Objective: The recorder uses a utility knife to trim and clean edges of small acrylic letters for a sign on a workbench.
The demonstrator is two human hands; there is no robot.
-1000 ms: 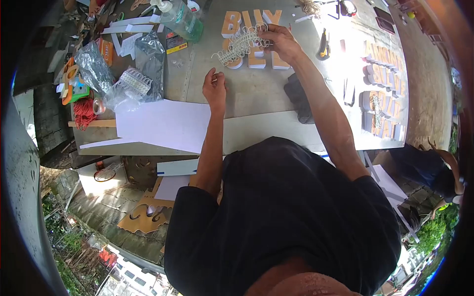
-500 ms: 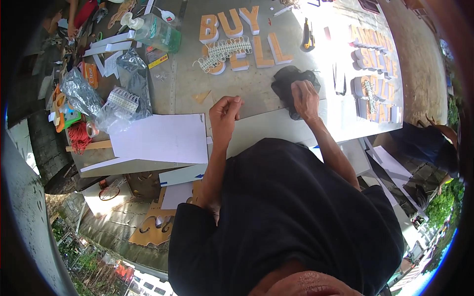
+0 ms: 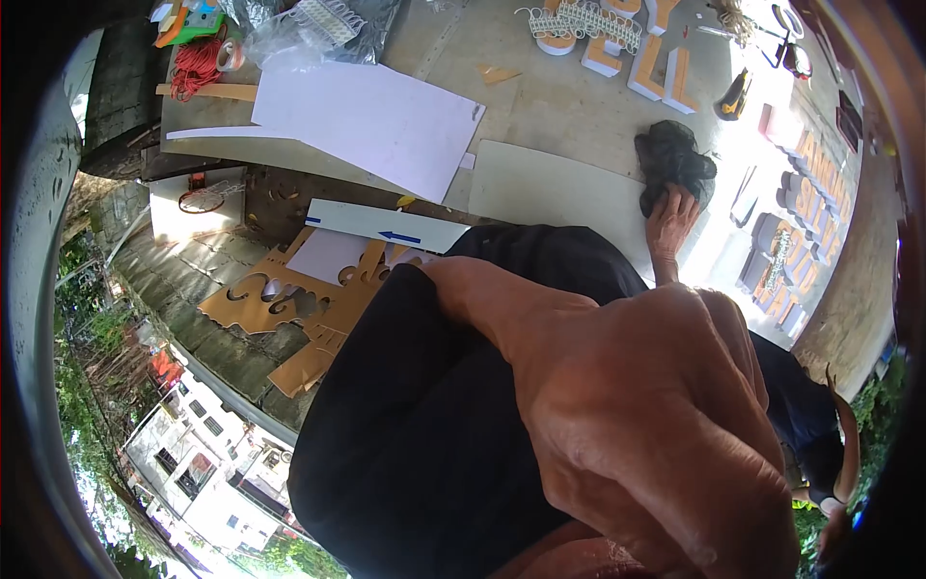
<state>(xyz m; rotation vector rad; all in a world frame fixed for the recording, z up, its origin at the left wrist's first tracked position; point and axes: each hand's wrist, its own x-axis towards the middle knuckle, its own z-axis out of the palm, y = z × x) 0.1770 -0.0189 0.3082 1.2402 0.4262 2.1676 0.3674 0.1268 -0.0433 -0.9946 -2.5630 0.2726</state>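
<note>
Black crumpled cloth [image 3: 672, 159] lies on the grey tabletop [image 3: 555, 121], just beyond a pale panel [image 3: 555, 188] at the near edge. Of the two hands, the right hand [image 3: 672, 217] rests on the cloth's near side, fingers slightly apart; whether they pinch the fabric I cannot tell. The left hand [image 3: 666, 415] is raised very near the camera, back turned to view, its fingertips hidden, so I cannot tell whether it is spread or closed.

At the upper left, a clear plastic bag [image 3: 280, 46] lies crumpled, with a white module strip [image 3: 326, 21] at it; glare and wrinkles make it hard to say whether the strip sits inside or on top. A greyish plastic bag [image 3: 378, 29] lies just beside it. Near them are a red cord bundle [image 3: 198, 68] and a white sheet [image 3: 367, 121]. Another pale strip [image 3: 584, 23] rests across tan-faced block letters [image 3: 648, 68], with a yellow-and-black knife [image 3: 735, 96] to their right.
</note>
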